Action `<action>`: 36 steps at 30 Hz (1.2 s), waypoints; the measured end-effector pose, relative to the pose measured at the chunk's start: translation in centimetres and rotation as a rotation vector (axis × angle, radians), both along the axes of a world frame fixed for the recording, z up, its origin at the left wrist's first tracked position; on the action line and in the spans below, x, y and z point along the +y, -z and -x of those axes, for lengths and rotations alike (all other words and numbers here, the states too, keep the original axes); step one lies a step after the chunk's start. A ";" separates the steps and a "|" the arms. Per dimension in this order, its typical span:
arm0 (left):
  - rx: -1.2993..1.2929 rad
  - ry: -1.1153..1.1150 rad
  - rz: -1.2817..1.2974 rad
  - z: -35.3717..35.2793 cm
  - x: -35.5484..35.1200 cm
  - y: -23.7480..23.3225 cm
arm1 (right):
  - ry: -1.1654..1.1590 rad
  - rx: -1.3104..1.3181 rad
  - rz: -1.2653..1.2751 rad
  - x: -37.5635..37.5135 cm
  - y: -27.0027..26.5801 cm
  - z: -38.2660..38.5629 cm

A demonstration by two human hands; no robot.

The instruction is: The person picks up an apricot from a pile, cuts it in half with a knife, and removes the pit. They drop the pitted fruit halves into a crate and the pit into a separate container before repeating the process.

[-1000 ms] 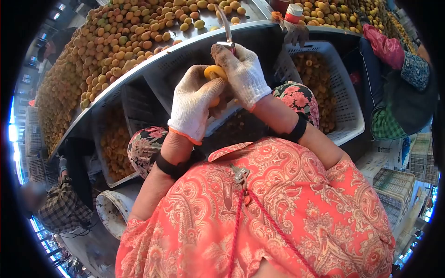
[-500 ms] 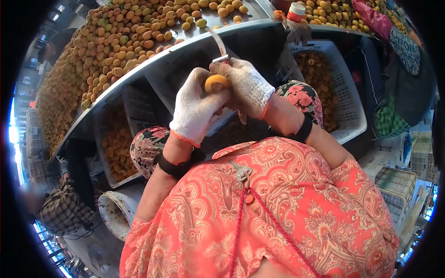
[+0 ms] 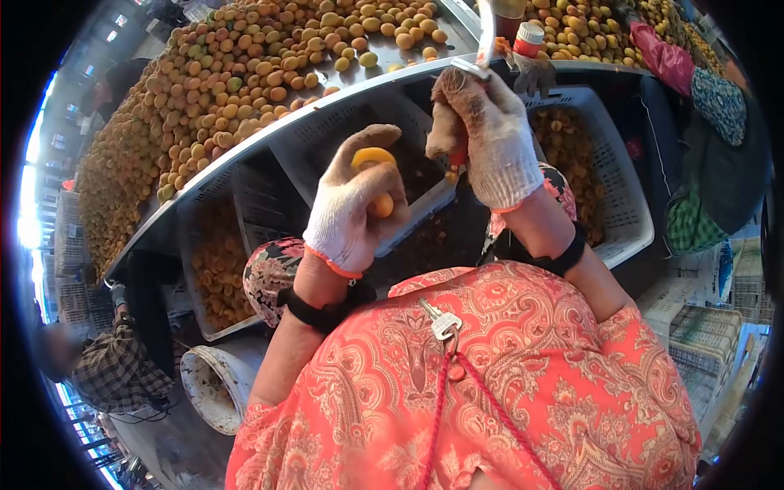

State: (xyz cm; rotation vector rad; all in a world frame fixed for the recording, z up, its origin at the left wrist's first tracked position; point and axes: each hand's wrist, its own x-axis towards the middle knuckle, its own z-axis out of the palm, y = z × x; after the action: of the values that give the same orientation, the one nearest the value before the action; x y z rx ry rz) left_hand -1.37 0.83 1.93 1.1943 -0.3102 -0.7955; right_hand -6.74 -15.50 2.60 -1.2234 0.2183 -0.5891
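Observation:
My left hand [image 3: 359, 196], in a white knit glove with brown-stained fingers, holds a yellow-orange fruit [image 3: 374, 157] whose pieces show between thumb and fingers. To its right, my right hand [image 3: 483, 131], gloved alike, is wrapped round the handle of a knife [image 3: 487, 37]. The curved blade points up toward the table edge, and a bit of red handle shows below the fist. The hands are apart, over the crates below the metal table.
Whole apricot-like fruits [image 3: 245, 57] cover the metal table. Crates with fruit pieces stand at right [image 3: 625, 192] and left [image 3: 214, 331]. A white bucket [image 3: 196, 384] is lower left. A red bottle with a white cap [image 3: 528, 41] and another person's gloved hand [image 3: 535, 75] are near the edge.
My hands have separated. The right has moved up and right with the knife, while the left keeps the fruit, its index finger now raised off it.

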 end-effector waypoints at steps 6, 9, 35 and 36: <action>0.220 0.079 0.073 0.9 -0.4 -0.2 | -0.261 -0.385 -0.404 0.2 -1.3 0.2; 0.199 0.150 0.033 0.9 -0.4 0.1 | -0.241 -0.403 -0.425 0.2 -1.1 -0.3; 0.156 -0.167 -0.009 3.1 -3.6 1.1 | -0.112 -0.330 -0.698 0.2 0.6 -1.4; 0.177 -0.140 -0.014 2.9 -3.6 1.2 | -0.057 -0.239 -0.558 0.8 -0.1 -1.2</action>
State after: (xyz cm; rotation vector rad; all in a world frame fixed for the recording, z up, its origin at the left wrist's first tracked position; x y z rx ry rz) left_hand -4.28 -2.73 0.77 1.1366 -0.0750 -0.7754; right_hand -5.58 -14.66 2.71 -0.6121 0.1322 -0.5693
